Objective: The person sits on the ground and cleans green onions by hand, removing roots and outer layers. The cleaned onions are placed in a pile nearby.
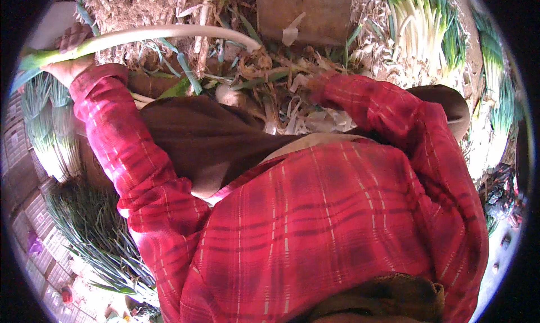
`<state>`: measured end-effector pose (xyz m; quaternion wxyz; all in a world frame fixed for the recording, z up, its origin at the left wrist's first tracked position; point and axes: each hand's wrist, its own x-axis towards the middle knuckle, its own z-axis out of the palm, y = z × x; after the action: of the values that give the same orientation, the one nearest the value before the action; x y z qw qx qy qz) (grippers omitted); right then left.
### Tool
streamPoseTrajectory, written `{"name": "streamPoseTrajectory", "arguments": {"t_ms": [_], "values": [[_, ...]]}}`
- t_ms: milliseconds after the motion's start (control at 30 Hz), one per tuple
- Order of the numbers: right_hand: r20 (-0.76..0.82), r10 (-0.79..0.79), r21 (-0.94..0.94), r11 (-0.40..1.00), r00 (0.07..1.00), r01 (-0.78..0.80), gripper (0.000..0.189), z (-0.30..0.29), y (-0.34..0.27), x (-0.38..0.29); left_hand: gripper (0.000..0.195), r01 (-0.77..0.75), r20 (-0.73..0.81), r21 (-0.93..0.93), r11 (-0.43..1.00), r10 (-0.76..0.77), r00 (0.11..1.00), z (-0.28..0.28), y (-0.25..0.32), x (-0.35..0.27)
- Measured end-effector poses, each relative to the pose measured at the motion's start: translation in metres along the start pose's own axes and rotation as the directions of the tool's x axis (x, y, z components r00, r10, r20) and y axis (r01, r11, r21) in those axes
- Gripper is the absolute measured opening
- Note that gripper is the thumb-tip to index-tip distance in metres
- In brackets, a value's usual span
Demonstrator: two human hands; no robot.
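My left hand [71, 68], at the far left, grips a long, thick green onion [168, 33] near its green leaf end. The pale stalk arches to the right, its root end beside a heap of roots and dry skins [257, 68]. At the end of my right red plaid sleeve [354, 93], my right hand is blurred and barely distinguishable among pale peelings [333, 119]; its fingers cannot be made out. Beyond the onion's stalk lies a pile of unpeeled onions [130, 11] with brown, stringy roots.
A brown block or board [303, 13] stands at the top centre. Cleaned green onions [415, 32] lie at upper right. Bundled onions [50, 129] rest at left, with more green leaves [97, 226] below them. My brown-clad knee [198, 120] borders the heap.
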<state>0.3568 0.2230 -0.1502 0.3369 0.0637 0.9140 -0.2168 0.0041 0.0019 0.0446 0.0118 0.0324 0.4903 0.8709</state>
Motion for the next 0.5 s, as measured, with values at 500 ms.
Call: {"name": "streamPoseTrajectory", "arguments": {"t_ms": [500], "values": [[-0.693, -0.308, 0.289, 0.71, 0.652, 0.642, 0.038, -0.123, -0.106, 0.091, 0.047, 0.533, 0.41, -0.076, 0.842, -0.461, 0.787, -0.001, -0.06, -0.008]]}}
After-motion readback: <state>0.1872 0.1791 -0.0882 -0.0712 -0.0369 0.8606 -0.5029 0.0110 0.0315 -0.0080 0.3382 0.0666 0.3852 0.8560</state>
